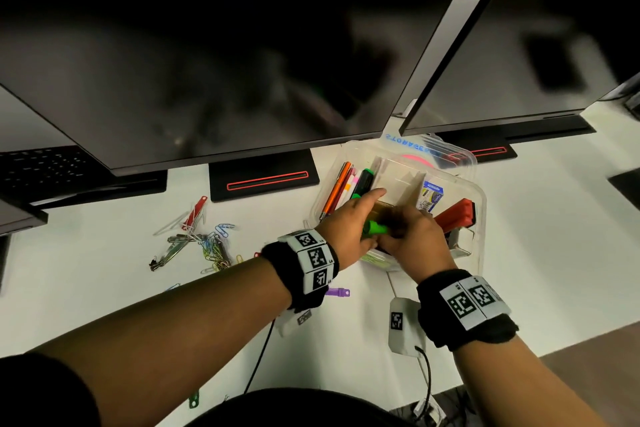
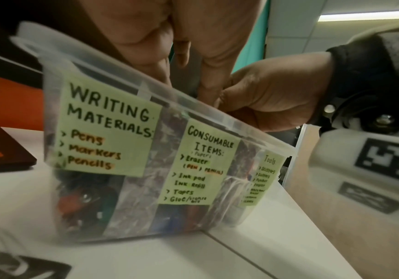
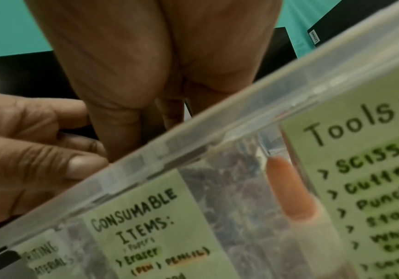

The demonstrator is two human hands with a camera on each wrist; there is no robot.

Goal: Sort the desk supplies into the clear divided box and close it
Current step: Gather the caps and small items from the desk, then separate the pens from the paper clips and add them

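As seen from the head view, nearest on the white bench point(image 1: 104, 288): a purple clip point(image 1: 337, 292), just below the left wrist. A little further out and to the left, a loose heap of paper clips point(image 1: 211, 246), well apart from the box.

Next, both hands, pressed close together over the near middle of the clear divided box point(image 1: 481, 204), just above its front rim. Left hand point(image 1: 349, 225) curled round a green highlighter point(image 1: 374, 228), forefinger stretched forward toward the middle compartment. Right hand point(image 1: 412, 239) touching it on the right, fingers bent down into the box; cannot tell what, if anything, pinched there.

On the box's front wall, below the hands in the wrist views, three green labels: "Writing Materials" point(image 2: 107, 120), "Consumable Items" point(image 2: 201, 164), "Tools" point(image 2: 265, 177).

Beyond the hands, pens and markers point(image 1: 341, 187) lying lengthwise in the left compartment. Just right of the right hand, a red stapler point(image 1: 455, 215) in the right compartment, with a small staples box point(image 1: 431, 196) behind it. Behind the box, its lid point(image 1: 450, 152), open. Farthest, two dark monitors point(image 1: 225, 62).
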